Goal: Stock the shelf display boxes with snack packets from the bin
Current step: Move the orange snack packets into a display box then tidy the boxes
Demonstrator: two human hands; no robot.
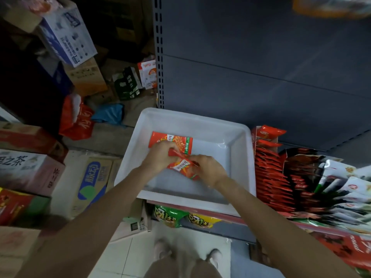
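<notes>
An orange-red snack packet [183, 167] sits gripped between both hands over the middle of the white bin [239, 141]. The left hand [158, 157] curls round its upper end, and the right hand [208, 169] pinches its right edge. A second packet [174, 140] lies flat on the bin floor just behind, partly covered by the left hand. Bare bin floor lies open to the right and front. Just right of the bin, a display box [267, 163] holds a tight row of red packets; the packet print is blurred.
</notes>
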